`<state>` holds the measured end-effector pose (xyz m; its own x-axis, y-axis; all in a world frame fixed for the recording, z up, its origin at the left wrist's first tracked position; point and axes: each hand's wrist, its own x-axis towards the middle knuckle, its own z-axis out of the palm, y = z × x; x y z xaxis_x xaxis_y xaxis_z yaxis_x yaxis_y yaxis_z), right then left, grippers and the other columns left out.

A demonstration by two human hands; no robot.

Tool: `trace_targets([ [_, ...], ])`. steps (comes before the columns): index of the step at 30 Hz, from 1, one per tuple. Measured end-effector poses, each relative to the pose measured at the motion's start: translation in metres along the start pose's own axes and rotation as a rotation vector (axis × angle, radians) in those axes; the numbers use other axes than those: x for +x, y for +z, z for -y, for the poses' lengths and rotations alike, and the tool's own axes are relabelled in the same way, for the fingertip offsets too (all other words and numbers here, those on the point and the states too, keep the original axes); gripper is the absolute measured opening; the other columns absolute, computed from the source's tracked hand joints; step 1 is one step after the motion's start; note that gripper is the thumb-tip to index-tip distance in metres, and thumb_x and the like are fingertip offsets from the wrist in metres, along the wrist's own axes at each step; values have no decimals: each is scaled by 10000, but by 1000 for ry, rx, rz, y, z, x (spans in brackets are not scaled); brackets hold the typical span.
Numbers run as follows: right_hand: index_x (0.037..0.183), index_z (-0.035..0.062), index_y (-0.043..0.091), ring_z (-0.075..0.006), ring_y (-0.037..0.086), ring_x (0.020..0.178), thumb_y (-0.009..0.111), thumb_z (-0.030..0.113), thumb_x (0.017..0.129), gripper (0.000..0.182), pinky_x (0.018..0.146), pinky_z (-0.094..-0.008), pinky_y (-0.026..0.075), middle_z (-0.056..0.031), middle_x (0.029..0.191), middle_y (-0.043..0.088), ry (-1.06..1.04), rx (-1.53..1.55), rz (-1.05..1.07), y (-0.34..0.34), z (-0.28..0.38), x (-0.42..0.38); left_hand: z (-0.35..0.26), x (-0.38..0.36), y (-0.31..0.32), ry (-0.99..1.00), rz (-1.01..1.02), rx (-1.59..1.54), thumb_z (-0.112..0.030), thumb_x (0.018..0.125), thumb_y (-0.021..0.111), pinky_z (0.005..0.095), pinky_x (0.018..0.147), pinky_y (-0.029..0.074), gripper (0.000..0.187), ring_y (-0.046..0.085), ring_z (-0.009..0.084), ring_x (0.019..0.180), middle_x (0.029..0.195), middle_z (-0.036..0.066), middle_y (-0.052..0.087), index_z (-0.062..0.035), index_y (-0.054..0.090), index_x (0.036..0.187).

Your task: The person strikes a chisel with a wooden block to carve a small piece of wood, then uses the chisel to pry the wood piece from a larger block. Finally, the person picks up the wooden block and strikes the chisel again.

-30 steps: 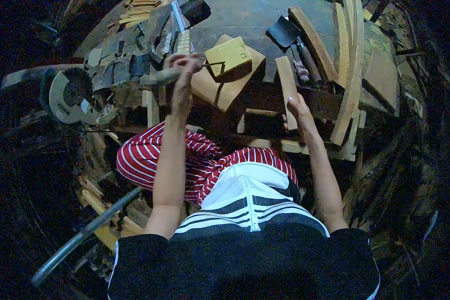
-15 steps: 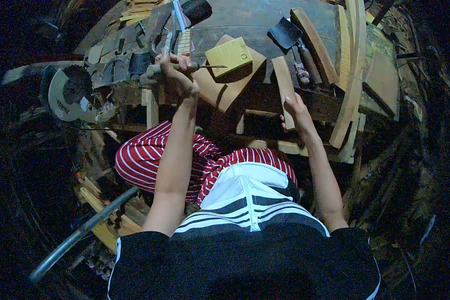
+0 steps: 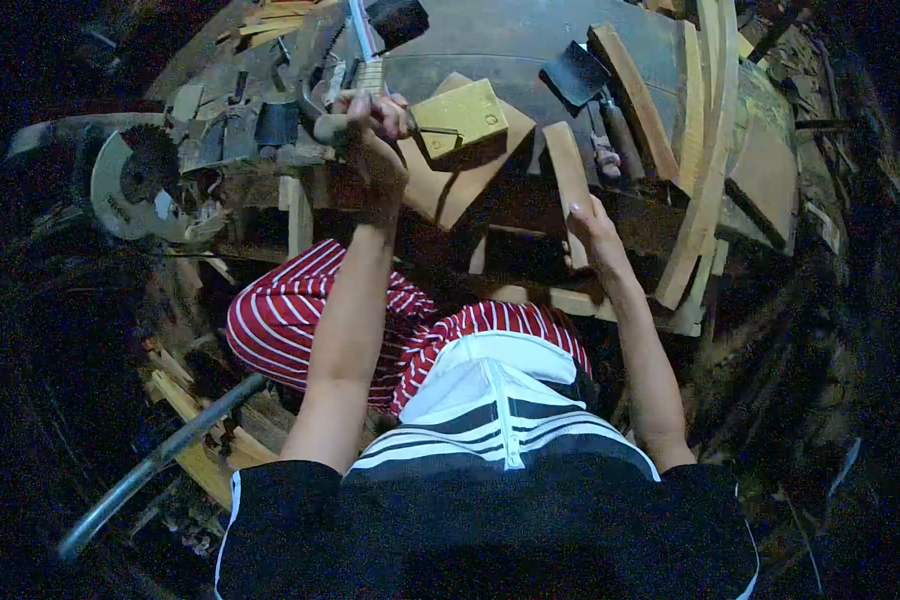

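Note:
My left hand (image 3: 378, 125) is closed around a tool with a rounded wooden handle (image 3: 332, 129) and a thin metal shaft (image 3: 436, 130). The shaft points right and overlaps the near left part of a yellowish wooden block (image 3: 473, 112), which bears a small round mark. Under the block lies a flat tan board (image 3: 432, 192), set cornerwise at the bench edge. In my right hand (image 3: 595, 232) is a straight wooden bar (image 3: 566, 165), gripped at its lower end and pointing away from me, to the right of the block.
Curved wooden strips (image 3: 707, 190) and a thick wooden piece (image 3: 635, 105) lie on the right of the bench. Near them are a dark flat blade (image 3: 575, 73) and a handled tool (image 3: 604, 150). At left sits a toothed circular saw blade (image 3: 148, 165). A metal pipe (image 3: 160, 465) slants at lower left.
My left hand has turned and shifted slightly right, and the tool's shaft now shows shorter over the block. The wooden bar in my right hand sits slightly lower in view.

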<state>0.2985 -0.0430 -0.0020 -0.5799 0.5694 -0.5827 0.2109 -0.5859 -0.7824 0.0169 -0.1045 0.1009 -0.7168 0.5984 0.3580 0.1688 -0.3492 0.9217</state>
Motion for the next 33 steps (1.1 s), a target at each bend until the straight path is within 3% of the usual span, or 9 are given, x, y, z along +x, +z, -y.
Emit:
trace_targets([
  [2, 1327, 130, 388, -126, 563, 637, 531, 343, 894, 503, 468, -276, 488, -38, 880, 547, 103, 55, -28, 7, 14, -14, -1, 2, -2, 77, 34, 81, -451, 950, 404, 272, 534, 359, 408, 383, 144, 510, 570, 15, 354, -78, 361, 791],
  [4, 1328, 132, 388, -128, 562, 634, 524, 345, 896, 500, 468, -277, 486, -38, 879, 546, 111, 82, -19, 4, 10, -9, -3, 4, 2, -93, -75, -177, -254, 893, 488, 339, 679, 417, 227, 367, 135, 444, 485, -4, 331, -105, 364, 775],
  [6, 1309, 129, 388, -130, 552, 611, 531, 352, 893, 493, 457, -282, 482, -39, 850, 532, 21, -23, -28, 1, 0, -1, -7, 5, 5, -70, -61, -178, -251, 894, 491, 336, 675, 417, 229, 365, 132, 440, 481, -1, 332, -101, 370, 770],
  [12, 1333, 129, 345, -130, 528, 581, 545, 367, 881, 549, 454, -277, 477, -37, 809, 490, 127, 44, -6, 9, 22, -18, -3, 4, 4, -64, -31, -184, -241, 896, 498, 333, 679, 420, 226, 372, 131, 431, 482, 1, 342, -93, 387, 767],
  [19, 1291, 133, 384, -132, 544, 590, 545, 369, 885, 496, 447, -286, 485, -36, 824, 511, 97, 17, -26, 6, 17, -18, -5, 6, 5, -71, 54, -168, -233, 896, 507, 342, 695, 428, 197, 383, 129, 437, 488, -3, 345, -79, 418, 813],
  [27, 1310, 99, 347, -125, 532, 565, 552, 386, 884, 553, 453, -277, 474, -33, 773, 485, 40, 24, 8, 2, 6, -9, 7, 8, 5, -83, 117, -283, -200, 894, 526, 338, 687, 436, 171, 370, 120, 432, 488, -10, 359, -79, 429, 824],
  [30, 1309, 99, 348, -128, 538, 563, 546, 380, 888, 544, 448, -282, 471, -37, 768, 485, 86, 21, 1, 6, 14, -12, 8, 8, 6, -40, 103, -152, -195, 893, 531, 329, 669, 439, 181, 368, 117, 429, 488, -9, 365, -78, 428, 800],
  [33, 1308, 109, 350, -130, 536, 561, 545, 384, 890, 538, 446, -281, 467, -39, 765, 484, 105, 29, -8, 10, 19, -16, 6, 11, 5, -135, 161, -320, -179, 893, 527, 323, 656, 441, 184, 370, 119, 427, 482, -6, 362, -74, 426, 781],
])
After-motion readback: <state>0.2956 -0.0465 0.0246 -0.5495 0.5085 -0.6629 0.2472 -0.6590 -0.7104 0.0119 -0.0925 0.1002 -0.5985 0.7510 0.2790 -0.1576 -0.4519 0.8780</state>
